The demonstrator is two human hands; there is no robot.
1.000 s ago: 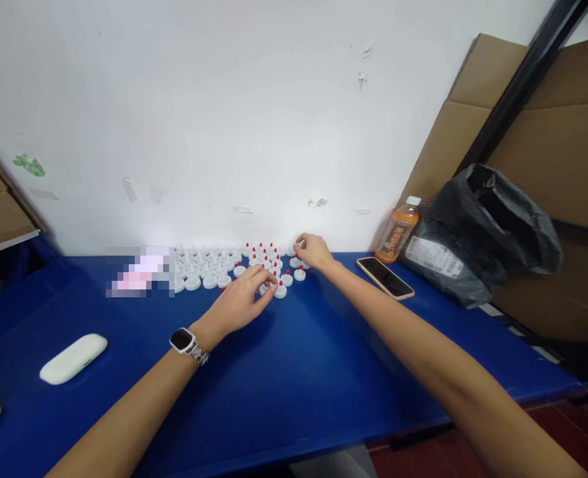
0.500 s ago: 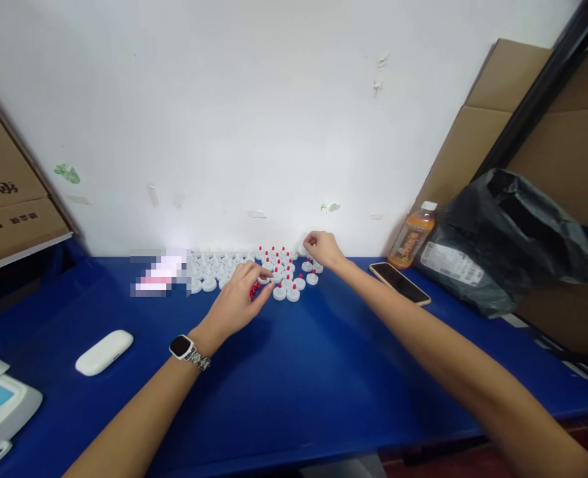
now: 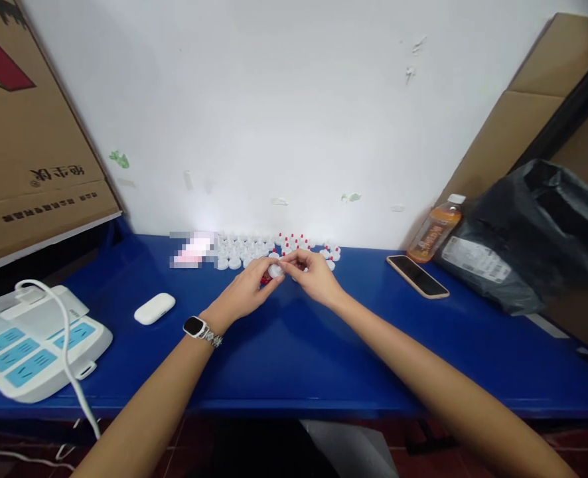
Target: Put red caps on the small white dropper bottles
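Observation:
Between the thumb and fingers of my left hand (image 3: 247, 289) is a round white cap (image 3: 275, 271), tilted towards me. My right hand (image 3: 318, 275) is pinched at the cap's right edge; whatever its fingertips hold is hidden. Small red pieces (image 3: 265, 280) show partly beneath my left hand. Behind both hands stand white caps with red tips (image 3: 292, 240), some covered by my fingers. Rows of plain white caps (image 3: 234, 252) are to the left of them, close to the wall.
On the blue table (image 3: 294, 352), a white case (image 3: 154, 309) and a power strip (image 3: 40, 352) with a cable lie left. To the right are a phone (image 3: 418, 276), an orange drink bottle (image 3: 434, 229) and a black plastic bag (image 3: 527, 232). Cardboard boxes (image 3: 40, 133) flank both sides.
My right hand has come back from the wall side to meet my left hand. A white cap now shows in my left fingers. The view has shifted left and down.

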